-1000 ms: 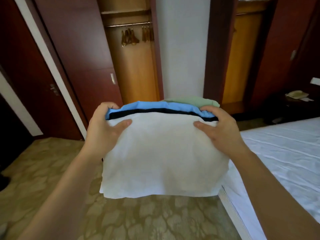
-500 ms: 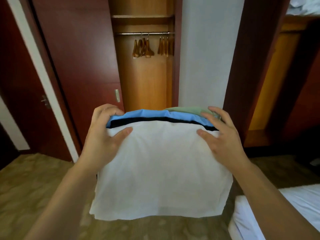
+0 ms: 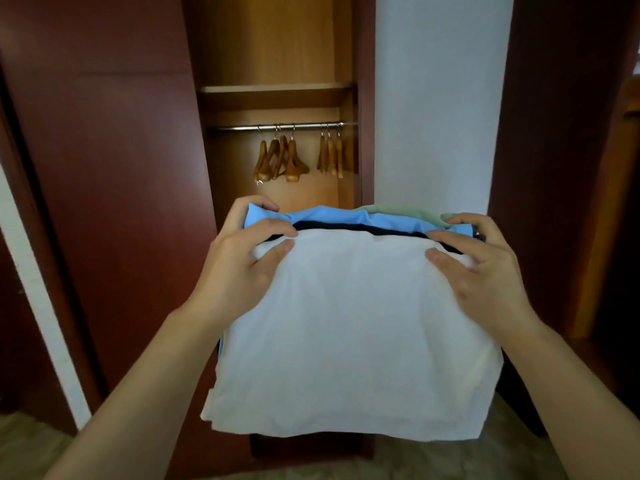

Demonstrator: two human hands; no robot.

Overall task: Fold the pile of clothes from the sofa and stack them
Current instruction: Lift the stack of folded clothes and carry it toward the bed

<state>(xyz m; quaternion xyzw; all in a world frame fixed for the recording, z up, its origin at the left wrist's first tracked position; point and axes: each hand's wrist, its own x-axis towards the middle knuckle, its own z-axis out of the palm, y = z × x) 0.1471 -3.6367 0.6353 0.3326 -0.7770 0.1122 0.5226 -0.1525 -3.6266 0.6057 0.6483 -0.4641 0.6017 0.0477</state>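
while the left hand [image 3: 242,268] grips the stack of folded clothes [image 3: 353,327] at its left edge, thumb on the white top piece, the stack hangs before an open wardrobe [image 3: 277,98]; the right hand [image 3: 485,271] clamps its right edge.

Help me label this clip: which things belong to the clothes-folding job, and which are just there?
Belongs: white garment, black garment, blue garment, green garment, left hand, right hand gripping the stack.
Just there: wooden hangers, hanging rail, wardrobe shelf, red-brown door.
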